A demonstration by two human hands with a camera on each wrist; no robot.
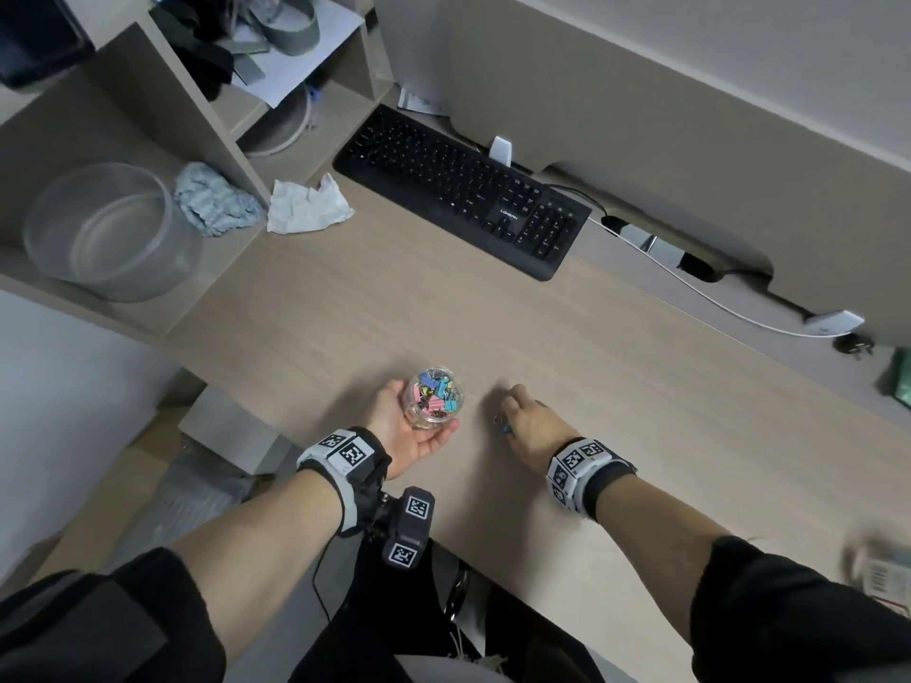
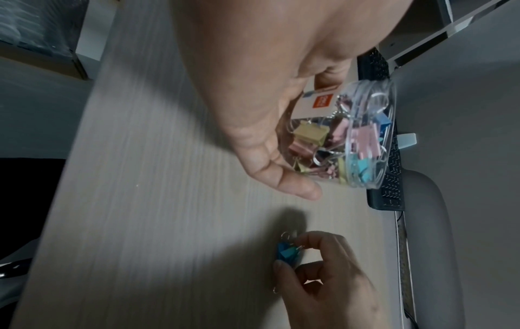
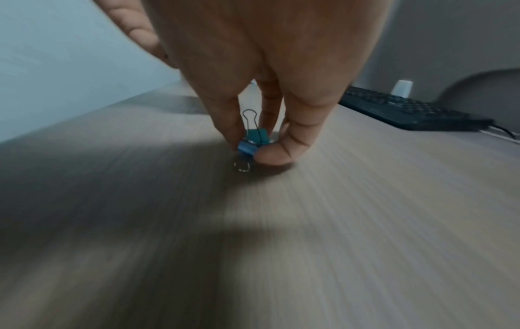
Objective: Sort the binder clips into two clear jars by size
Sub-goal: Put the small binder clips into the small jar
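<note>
My left hand (image 1: 411, 426) holds a small clear jar (image 1: 434, 397) near the desk's front edge, its fingers and thumb wrapped round it. The jar (image 2: 346, 138) is tilted and holds several pink, yellow and blue binder clips. To the right, my right hand (image 1: 530, 419) is down on the desk and pinches small blue binder clips (image 3: 253, 142) between thumb and fingers. From the left wrist view these clips (image 2: 288, 251) look like two, blue and teal, with silver wire handles. A second jar is not in view.
A black keyboard (image 1: 463, 189) lies at the back of the wooden desk (image 1: 591, 386). A crumpled tissue (image 1: 308, 204) and a large clear bowl (image 1: 111, 234) sit at the left by the shelf unit. A white cable (image 1: 690, 288) runs along the right.
</note>
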